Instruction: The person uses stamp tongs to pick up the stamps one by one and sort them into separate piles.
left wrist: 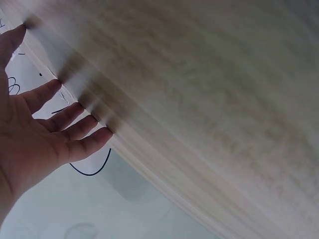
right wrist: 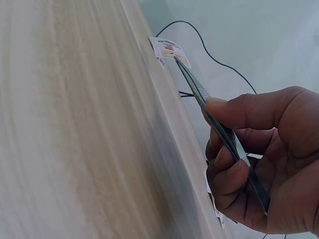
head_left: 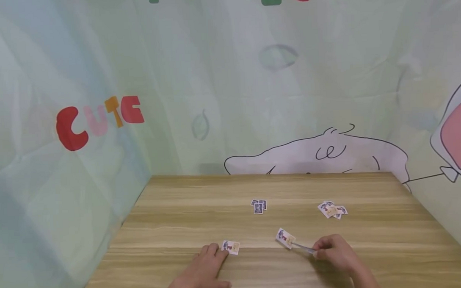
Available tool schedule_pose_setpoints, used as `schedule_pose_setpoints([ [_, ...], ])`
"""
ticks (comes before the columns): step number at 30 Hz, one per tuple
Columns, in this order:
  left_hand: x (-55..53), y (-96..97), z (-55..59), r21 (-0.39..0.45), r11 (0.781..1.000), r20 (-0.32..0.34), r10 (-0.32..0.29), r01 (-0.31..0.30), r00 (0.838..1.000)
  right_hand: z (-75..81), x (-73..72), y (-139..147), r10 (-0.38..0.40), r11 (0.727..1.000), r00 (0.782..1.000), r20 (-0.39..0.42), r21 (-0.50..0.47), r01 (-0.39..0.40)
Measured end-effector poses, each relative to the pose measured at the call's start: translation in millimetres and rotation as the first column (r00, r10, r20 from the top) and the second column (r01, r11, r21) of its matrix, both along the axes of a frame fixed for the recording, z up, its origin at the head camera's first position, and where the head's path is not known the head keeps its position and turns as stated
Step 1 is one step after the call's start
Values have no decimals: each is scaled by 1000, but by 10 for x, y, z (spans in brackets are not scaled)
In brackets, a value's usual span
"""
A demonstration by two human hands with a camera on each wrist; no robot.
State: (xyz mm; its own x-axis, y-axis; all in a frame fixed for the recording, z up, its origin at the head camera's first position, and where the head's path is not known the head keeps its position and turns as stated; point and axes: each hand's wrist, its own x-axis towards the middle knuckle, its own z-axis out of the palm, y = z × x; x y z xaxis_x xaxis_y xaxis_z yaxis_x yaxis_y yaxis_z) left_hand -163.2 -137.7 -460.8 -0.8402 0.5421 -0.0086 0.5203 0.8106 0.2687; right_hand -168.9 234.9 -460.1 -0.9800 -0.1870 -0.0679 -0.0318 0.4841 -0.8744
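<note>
My right hand point(head_left: 337, 254) pinches a pair of metal tweezers point(right wrist: 224, 134) between thumb and fingers. The tweezers' tips grip one corner of a small white-bordered picture stamp point(head_left: 285, 238), tilted over the wooden table. With fingers spread, my left hand point(head_left: 204, 270) rests its fingertips on the tabletop. Its index finger touches the lower left edge of another stamp point(head_left: 232, 247) of similar picture, lying flat. In the left wrist view the fingertips of that hand point(left wrist: 45, 129) press on the wood, and the stamp by them is barely visible.
Several overlapping colourful stamps point(head_left: 332, 210) lie at the right of the wooden table point(head_left: 179, 218). A small cluster of dark blue stamps point(head_left: 258, 207) lies near the middle, farther back. Printed fabric walls point(head_left: 197, 77) stand behind and beside the table.
</note>
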Motion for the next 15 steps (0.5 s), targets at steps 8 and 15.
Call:
schedule_pose_setpoints([
  [8,-12,-12,-5,15,1000,-14,-17,18,1000,-3,7,98,-50,999,999,-6,15,50],
  [15,-31,-16,-13,4,1000,-7,-25,25,1000,-7,0,220,-62,998,998,1,4,62],
])
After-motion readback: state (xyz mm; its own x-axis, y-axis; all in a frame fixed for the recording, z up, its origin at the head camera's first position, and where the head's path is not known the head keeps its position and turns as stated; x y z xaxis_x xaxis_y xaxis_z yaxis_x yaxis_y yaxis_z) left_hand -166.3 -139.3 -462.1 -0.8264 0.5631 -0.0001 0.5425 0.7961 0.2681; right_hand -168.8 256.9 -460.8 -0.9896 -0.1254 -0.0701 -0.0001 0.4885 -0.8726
